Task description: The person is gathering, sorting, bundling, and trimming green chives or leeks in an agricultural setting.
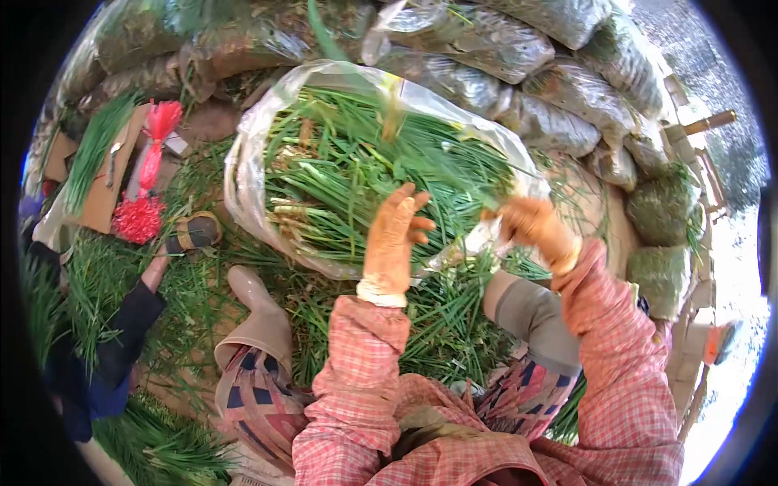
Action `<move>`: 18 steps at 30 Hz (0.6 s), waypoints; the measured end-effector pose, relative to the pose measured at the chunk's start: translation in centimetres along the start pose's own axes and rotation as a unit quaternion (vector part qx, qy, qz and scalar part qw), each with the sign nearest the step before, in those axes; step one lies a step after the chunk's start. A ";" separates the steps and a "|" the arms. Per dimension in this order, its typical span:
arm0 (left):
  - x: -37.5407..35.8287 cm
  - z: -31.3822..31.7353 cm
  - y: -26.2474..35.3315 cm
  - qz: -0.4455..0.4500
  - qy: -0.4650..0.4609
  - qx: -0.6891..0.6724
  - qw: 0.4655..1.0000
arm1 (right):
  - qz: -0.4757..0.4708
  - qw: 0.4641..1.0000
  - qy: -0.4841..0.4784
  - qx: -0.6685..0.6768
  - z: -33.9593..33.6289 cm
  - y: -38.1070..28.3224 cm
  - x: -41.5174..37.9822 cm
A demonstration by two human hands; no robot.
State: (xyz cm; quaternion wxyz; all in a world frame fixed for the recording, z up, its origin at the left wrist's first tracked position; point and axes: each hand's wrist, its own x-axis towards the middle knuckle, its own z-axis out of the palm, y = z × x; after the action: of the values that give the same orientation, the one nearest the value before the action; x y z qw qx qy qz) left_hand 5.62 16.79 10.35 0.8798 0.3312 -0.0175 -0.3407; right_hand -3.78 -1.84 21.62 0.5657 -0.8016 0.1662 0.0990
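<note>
My left hand [395, 235], in an orange glove, is over the near side of a large clear plastic bag [237, 174]. Its fingers are apart and nothing is in them. My right hand [535, 229], gloved alike, hangs by the bag's right rim with bent, somewhat blurred fingers spread apart; I see nothing held in it. Long green onions [348, 190] fill the open bag, some with pale root ends toward the left. A blurred streak of green leaves [393, 109] hangs above the far part of the bag.
Filled plastic bags [478, 40] are stacked behind. At left, a cardboard piece [105, 174] lies beside red plastic strings [154, 158] and a bundle of green leaves. Another person's sandalled foot [194, 233] rests nearby. Loose leaves [190, 304] cover the floor around my boot [258, 312].
</note>
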 end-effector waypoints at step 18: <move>-4.1 -4.9 4.3 0.141 -0.023 -0.220 0.965 | -0.087 0.857 0.500 0.095 -11.3 9.9 -4.6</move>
State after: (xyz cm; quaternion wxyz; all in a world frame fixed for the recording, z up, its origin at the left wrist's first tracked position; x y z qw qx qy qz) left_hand 6.28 24.48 9.89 0.9694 0.1154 -0.0086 -0.2166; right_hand -12.08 -14.75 18.41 0.4859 -0.6970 0.3649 -0.3807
